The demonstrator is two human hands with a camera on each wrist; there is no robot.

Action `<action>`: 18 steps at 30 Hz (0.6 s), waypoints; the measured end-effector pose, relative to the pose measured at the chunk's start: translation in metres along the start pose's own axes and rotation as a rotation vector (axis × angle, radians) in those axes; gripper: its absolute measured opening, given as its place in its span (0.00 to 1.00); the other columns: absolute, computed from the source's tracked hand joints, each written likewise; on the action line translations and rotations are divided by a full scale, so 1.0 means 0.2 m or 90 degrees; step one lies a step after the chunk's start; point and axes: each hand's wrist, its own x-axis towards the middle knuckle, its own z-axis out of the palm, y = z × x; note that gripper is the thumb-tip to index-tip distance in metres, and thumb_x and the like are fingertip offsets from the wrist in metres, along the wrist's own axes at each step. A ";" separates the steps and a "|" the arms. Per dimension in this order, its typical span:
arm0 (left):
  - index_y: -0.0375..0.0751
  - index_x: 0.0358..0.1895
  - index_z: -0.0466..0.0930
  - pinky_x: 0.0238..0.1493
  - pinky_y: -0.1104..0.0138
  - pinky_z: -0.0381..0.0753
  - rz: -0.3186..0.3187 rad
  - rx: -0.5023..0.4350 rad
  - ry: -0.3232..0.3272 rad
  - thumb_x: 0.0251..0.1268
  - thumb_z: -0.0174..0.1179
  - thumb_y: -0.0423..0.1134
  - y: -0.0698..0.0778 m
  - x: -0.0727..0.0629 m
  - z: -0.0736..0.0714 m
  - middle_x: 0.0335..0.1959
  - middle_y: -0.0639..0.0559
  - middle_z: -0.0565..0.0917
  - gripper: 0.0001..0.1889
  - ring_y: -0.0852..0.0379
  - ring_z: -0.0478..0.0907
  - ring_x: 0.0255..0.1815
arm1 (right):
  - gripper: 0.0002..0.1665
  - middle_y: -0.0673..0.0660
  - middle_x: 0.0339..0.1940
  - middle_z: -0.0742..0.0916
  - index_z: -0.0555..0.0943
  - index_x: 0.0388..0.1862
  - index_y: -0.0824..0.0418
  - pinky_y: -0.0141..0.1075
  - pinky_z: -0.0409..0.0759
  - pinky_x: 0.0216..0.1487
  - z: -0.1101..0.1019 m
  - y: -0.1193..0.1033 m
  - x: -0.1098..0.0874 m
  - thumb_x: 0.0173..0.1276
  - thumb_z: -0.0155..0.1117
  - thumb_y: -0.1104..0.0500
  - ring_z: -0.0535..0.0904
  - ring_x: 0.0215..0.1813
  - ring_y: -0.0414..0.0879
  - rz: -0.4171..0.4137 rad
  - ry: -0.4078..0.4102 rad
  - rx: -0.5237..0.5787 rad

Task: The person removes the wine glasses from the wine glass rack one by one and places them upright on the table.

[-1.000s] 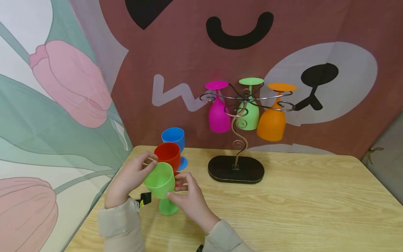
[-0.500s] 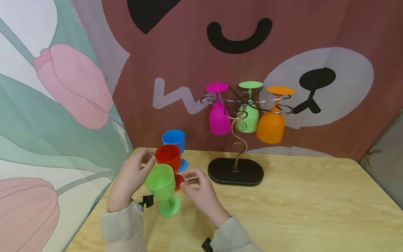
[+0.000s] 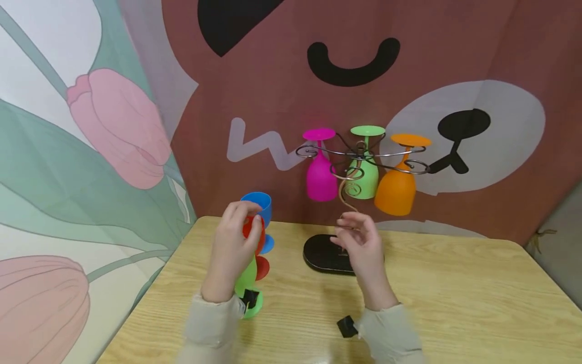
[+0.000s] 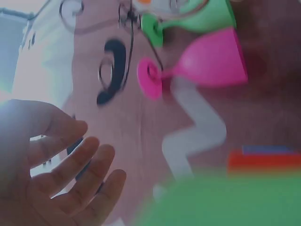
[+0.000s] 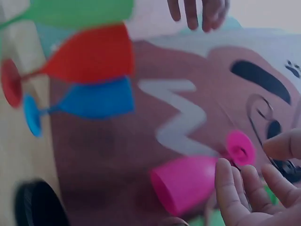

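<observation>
A brown wall cloth [image 3: 273, 91] printed with a face is hung behind a pale wooden table [image 3: 459, 293]. A wire rack [image 3: 360, 156] is stood near the table's back edge, its black base [image 3: 320, 253] partly hidden by the right hand [image 3: 364, 250]. That hand is held up in front of the rack, fingers loosely bent with gaps between them, nothing gripped. If its fingers were caught on a wire arm, the rack could be rocked and its goblets shaken loose.

From the rack three goblets are hung upside down by their feet: pink [image 3: 321, 182], pale green [image 3: 369, 182] and orange [image 3: 395, 192]. They seem to be held only by the narrow wires, so a sideways knock might be enough for one to be slid off.

The left hand [image 3: 229, 247] is held above the rims of three upright goblets on the table, fingers half curled and spread, nothing held. These are lined up close together: bright green [image 3: 245, 280] nearest, red [image 5: 94, 54] next, blue [image 5: 99, 99] farthest. If the hand were lowered carelessly, one could be tipped against its neighbour.

By the left cuff a small black block [image 3: 250, 298] is seen; the green goblet could be clipped by it, since the two are overlapped in the head view, though contact cannot be told
</observation>
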 end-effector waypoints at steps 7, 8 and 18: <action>0.30 0.50 0.80 0.52 0.59 0.86 0.101 -0.183 0.034 0.67 0.59 0.23 0.15 0.09 0.13 0.53 0.40 0.79 0.10 0.48 0.77 0.53 | 0.24 0.60 0.52 0.77 0.70 0.61 0.61 0.37 0.87 0.47 -0.19 -0.22 0.09 0.70 0.56 0.78 0.83 0.44 0.49 -0.053 0.151 0.106; 0.30 0.51 0.80 0.53 0.58 0.86 0.109 -0.205 0.037 0.67 0.59 0.24 0.17 0.11 0.15 0.53 0.40 0.79 0.11 0.48 0.77 0.54 | 0.24 0.61 0.53 0.76 0.70 0.61 0.61 0.37 0.87 0.47 -0.21 -0.26 0.10 0.70 0.56 0.78 0.82 0.45 0.50 -0.072 0.170 0.112; 0.34 0.61 0.77 0.58 0.60 0.82 0.040 -0.391 -0.008 0.69 0.63 0.28 0.28 0.24 0.34 0.59 0.41 0.75 0.19 0.51 0.74 0.62 | 0.14 0.61 0.51 0.77 0.78 0.54 0.67 0.35 0.84 0.55 -0.30 -0.46 0.24 0.71 0.56 0.73 0.78 0.51 0.53 -0.216 0.217 0.069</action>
